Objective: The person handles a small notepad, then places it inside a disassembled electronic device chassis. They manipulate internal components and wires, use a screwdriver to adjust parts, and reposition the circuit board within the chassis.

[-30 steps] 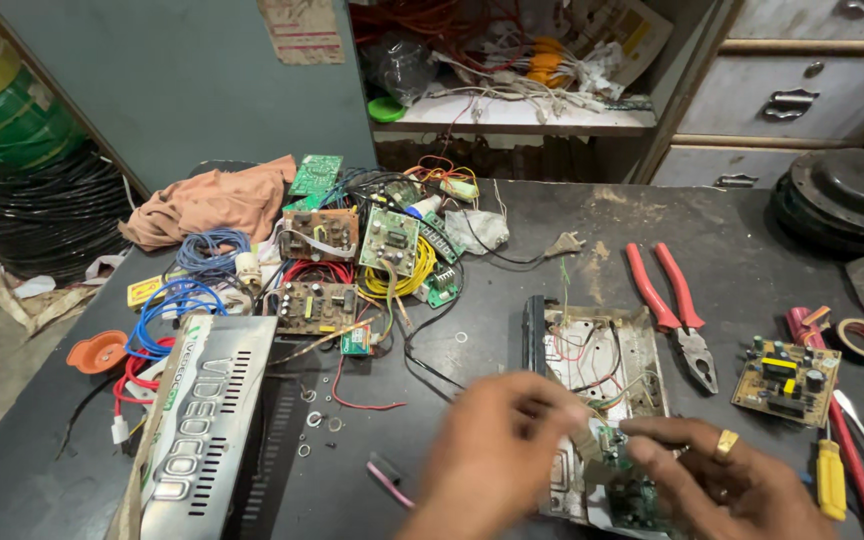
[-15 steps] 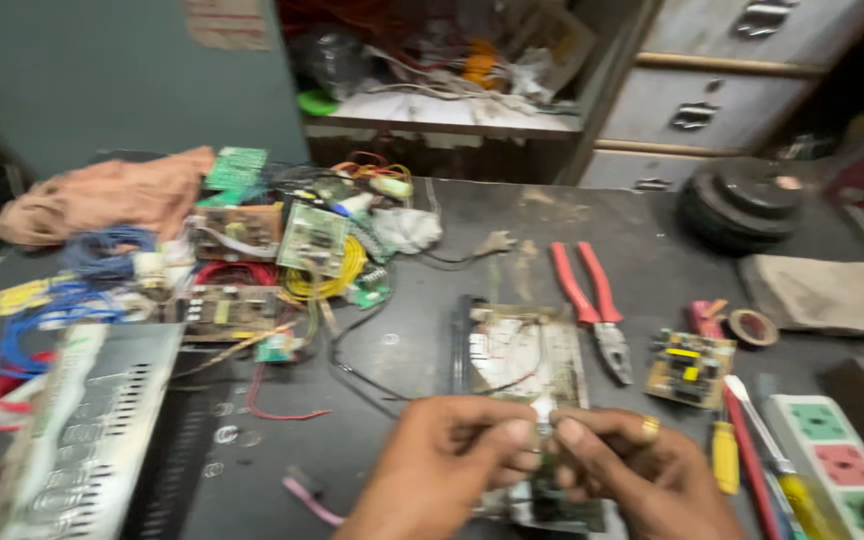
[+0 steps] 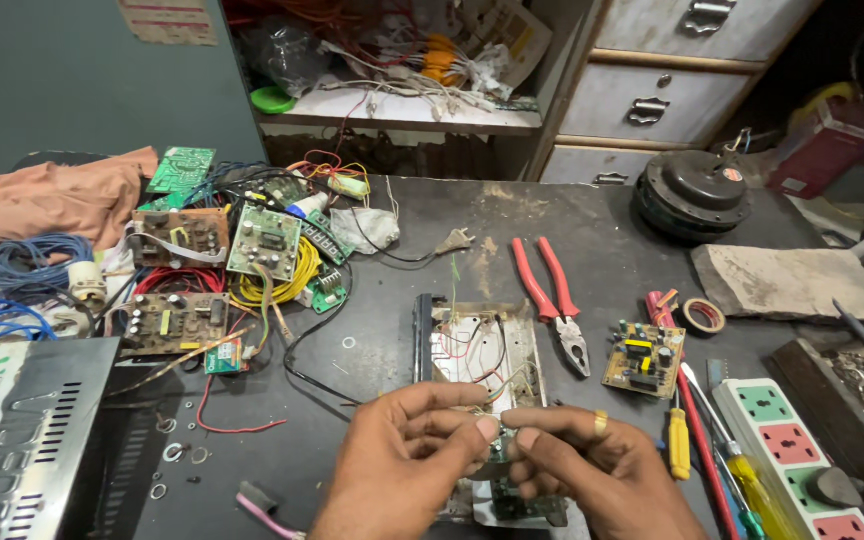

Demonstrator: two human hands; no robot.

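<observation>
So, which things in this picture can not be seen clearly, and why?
- Small part pinched between left hand and right hand: head view, fingertips cover it; its kind is unclear.
- Green circuit board under the hands: mostly hidden by them, cut off by the bottom edge.
- Open metal case: near end hidden behind the hands.
- Silver vented box: cut by left and bottom edges.
- Power strip: cut by the bottom edge.
</observation>
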